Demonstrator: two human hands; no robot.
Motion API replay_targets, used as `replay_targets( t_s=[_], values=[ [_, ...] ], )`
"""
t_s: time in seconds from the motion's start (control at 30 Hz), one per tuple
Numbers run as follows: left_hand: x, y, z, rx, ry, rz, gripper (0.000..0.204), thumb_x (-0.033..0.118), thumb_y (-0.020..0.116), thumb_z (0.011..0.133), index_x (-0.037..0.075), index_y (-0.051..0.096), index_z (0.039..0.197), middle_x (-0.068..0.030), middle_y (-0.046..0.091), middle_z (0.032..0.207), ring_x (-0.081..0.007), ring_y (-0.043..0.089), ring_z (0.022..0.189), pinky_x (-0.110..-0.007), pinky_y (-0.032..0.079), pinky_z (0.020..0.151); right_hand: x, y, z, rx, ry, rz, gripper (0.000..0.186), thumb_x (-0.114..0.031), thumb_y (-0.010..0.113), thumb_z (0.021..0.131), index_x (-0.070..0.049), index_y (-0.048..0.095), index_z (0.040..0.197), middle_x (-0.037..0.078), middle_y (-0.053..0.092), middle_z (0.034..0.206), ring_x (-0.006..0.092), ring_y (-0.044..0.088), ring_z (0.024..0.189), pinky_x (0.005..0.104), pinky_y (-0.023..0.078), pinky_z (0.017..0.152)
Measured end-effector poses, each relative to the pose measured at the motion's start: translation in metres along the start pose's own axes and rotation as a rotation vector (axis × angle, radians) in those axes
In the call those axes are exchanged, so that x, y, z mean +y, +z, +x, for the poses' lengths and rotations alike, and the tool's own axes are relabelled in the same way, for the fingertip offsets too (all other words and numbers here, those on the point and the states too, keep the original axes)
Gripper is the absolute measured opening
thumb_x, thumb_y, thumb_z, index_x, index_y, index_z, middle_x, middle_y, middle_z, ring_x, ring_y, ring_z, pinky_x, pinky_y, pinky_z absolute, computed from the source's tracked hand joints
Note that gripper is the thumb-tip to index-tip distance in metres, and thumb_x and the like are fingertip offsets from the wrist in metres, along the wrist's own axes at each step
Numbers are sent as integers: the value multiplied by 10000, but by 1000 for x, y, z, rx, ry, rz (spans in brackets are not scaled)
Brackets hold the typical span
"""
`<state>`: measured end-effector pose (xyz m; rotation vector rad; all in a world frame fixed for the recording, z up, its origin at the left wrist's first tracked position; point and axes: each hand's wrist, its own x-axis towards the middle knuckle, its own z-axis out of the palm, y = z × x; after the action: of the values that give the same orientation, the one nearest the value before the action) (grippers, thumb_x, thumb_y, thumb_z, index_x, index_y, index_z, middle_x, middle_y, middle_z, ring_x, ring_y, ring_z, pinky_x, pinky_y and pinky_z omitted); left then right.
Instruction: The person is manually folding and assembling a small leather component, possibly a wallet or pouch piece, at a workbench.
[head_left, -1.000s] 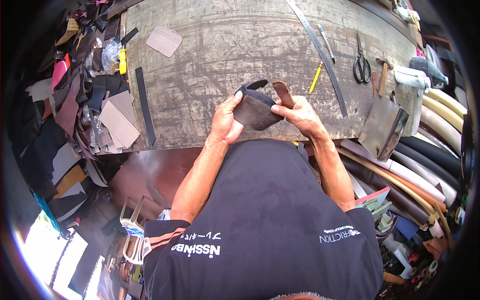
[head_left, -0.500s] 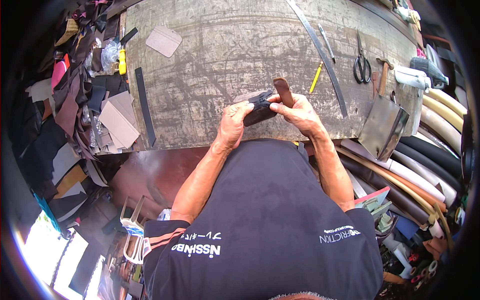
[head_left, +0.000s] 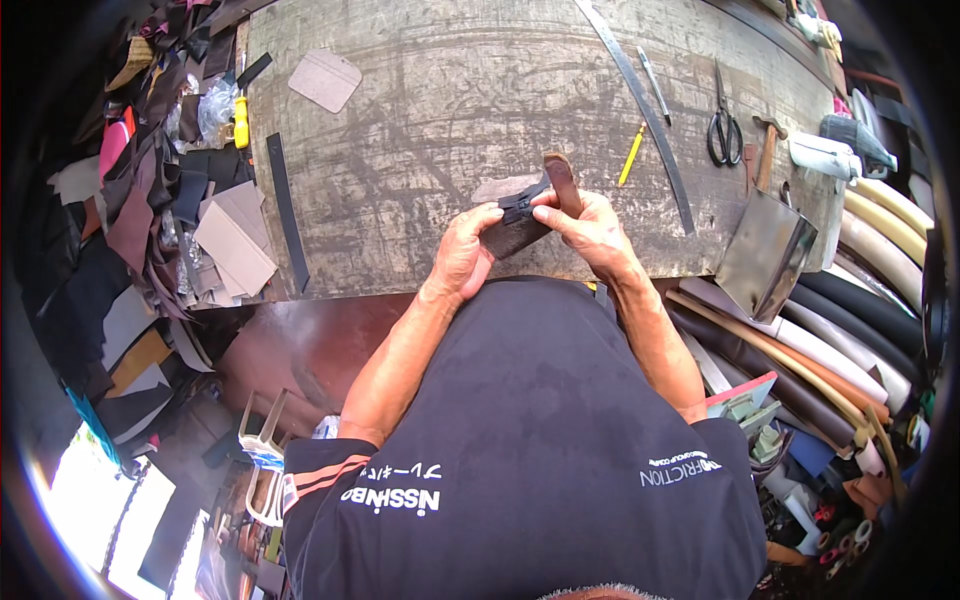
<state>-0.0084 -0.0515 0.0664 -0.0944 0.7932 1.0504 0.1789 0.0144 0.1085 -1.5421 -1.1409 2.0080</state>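
Note:
Near the front edge of the worktable, both hands are closed on a small dark leather piece (head_left: 512,236) with black folded material (head_left: 516,207) along its upper edge. My left hand (head_left: 462,248) grips its left side, thumb on top of the black edge. On the other side, my right hand (head_left: 594,232) pinches that edge between thumb and forefinger. A flat brown strip with a rounded end (head_left: 561,178) stands up out of the same right hand, between its fingers. What the leather piece is exactly, I cannot tell; my fingers hide part of it.
The worn worktable (head_left: 400,120) carries a metal ruler (head_left: 640,100), a yellow pencil (head_left: 631,155), black scissors (head_left: 724,135), a hammer (head_left: 768,155) and a metal box (head_left: 766,250) on the right. Leather scraps (head_left: 135,215) heap at the left; rolled material (head_left: 880,250) lies right.
Both hands have shifted slightly left with the leather piece. My right thumb has slid a little left along the black edge, and the brown strip stands more upright.

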Motion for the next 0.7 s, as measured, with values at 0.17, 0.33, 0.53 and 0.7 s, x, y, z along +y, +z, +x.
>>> replay_targets(
  t_s=[0.17,0.33,0.53,0.7],
  values=[
    [15,7,-16,-14,25,-28,415,194,501,968,-35,543,1312,-133,616,1295,-245,587,1195,-413,428,1071,-5,7,-2,-83,-76,41,270,-130,729,900,-33,679,1146,2,664,967,79,573,889,264,464,793],
    [33,-4,-28,-123,-16,-119,384,188,470,996,-24,561,1304,-138,622,1280,-214,618,1146,-394,476,1019,-12,19,-1,-132,-96,45,271,-134,716,906,-18,668,1146,8,657,962,81,580,883,261,474,788],
    [20,9,-10,59,98,281,248,45,578,949,-22,620,1184,-68,690,1073,-109,664,913,-265,562,792,-12,11,-3,-162,87,167,251,-189,733,892,-46,664,1087,-53,573,778,32,464,627,218,364,569],
    [14,17,-1,84,189,387,220,53,617,919,-4,626,1131,-55,688,1007,-107,656,865,-256,562,752,-8,6,-4,-139,84,226,262,-189,722,902,-49,634,1105,-52,548,755,27,427,560,212,331,508]
  ],
)
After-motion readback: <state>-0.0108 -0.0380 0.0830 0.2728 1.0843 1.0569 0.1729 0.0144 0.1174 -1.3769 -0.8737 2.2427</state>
